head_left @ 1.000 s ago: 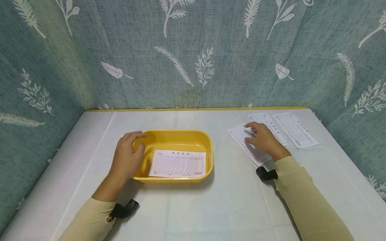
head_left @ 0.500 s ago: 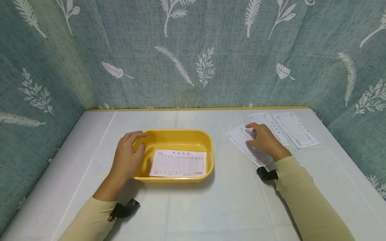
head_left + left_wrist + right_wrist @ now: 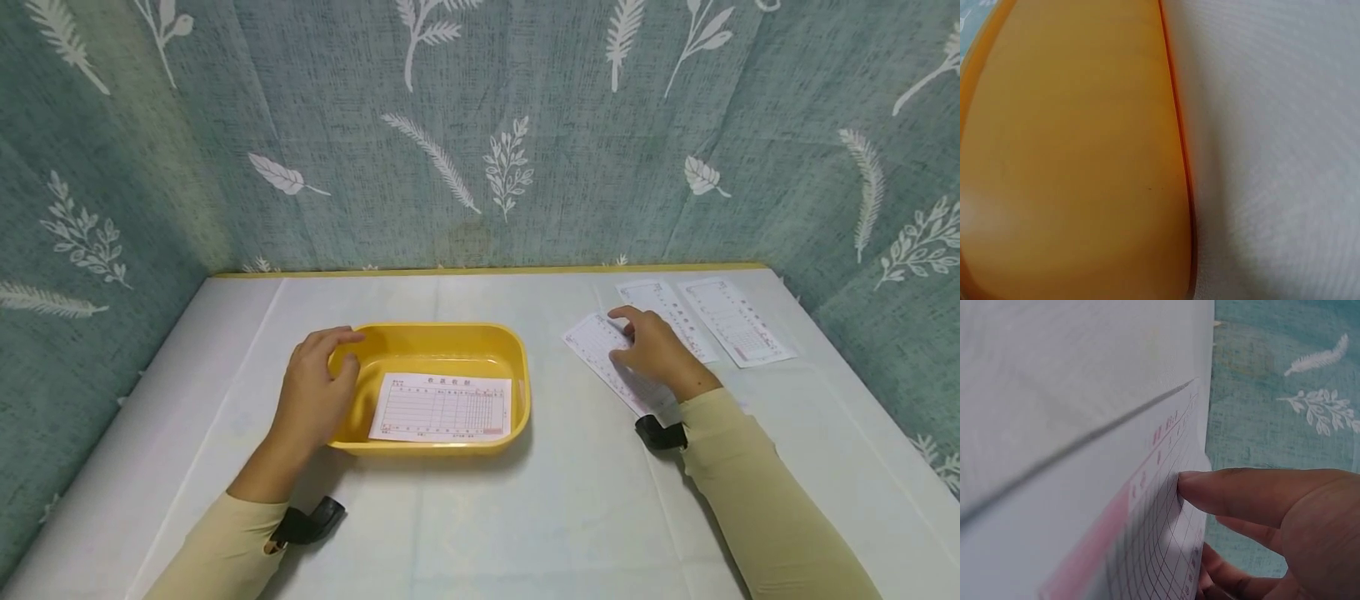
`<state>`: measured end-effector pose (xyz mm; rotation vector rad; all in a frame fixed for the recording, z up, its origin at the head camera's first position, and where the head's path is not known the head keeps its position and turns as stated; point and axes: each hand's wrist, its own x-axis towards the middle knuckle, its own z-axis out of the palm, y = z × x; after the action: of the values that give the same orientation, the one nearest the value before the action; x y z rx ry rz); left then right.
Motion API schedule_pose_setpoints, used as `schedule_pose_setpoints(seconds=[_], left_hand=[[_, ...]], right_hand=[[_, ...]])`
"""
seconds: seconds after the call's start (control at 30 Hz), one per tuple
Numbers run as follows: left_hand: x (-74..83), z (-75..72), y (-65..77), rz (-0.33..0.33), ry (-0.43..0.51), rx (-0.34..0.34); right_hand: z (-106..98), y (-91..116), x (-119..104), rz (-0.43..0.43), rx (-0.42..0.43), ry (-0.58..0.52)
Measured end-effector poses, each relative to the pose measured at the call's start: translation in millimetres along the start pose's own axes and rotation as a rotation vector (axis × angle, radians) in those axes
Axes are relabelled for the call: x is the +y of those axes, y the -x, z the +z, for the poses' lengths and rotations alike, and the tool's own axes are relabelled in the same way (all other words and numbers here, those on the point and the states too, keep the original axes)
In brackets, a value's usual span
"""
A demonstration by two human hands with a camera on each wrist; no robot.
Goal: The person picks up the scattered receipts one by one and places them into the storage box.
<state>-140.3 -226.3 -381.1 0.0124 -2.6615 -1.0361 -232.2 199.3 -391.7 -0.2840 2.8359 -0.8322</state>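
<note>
In the head view my left hand is at the left rim of a yellow plastic tray, fingers and thumb loosely curved and apart over that end. The left wrist view shows only the tray's outer wall, close up. A printed receipt slip lies flat inside the tray. My right hand has thumb and fingers on another receipt slip on the table. In the right wrist view, this slip bulges between the thumb and the fingers, whose tips are hidden behind it.
Two more slips lie beyond my right hand: a partly overlapped receipt and a second receipt near the table's right edge. A white cloth covers the table. Leaf-patterned fabric stands along the back and both sides.
The slip under my right hand has shifted slightly, its left corner a little nearer to me, and it bows between thumb and fingers. My left hand and the tray stay put.
</note>
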Motion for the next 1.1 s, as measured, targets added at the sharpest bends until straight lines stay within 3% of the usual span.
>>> schedule_pose_setpoints(seconds=[0.3, 0.7, 1.1], left_hand=[[-0.6, 2.6, 1.1, -0.006, -0.005, 0.005], [-2.3, 3.9, 1.1, -0.008, -0.014, 0.008], [-1.4, 2.6, 0.3, -0.013, -0.016, 0.009]], right_hand=[[0.1, -0.9, 0.2, 0.068, -0.041, -0.007], [0.2, 2.6, -2.1, 0.098, -0.068, -0.001], [-2.0, 3.1, -5.6, 0.038, -0.045, -0.015]])
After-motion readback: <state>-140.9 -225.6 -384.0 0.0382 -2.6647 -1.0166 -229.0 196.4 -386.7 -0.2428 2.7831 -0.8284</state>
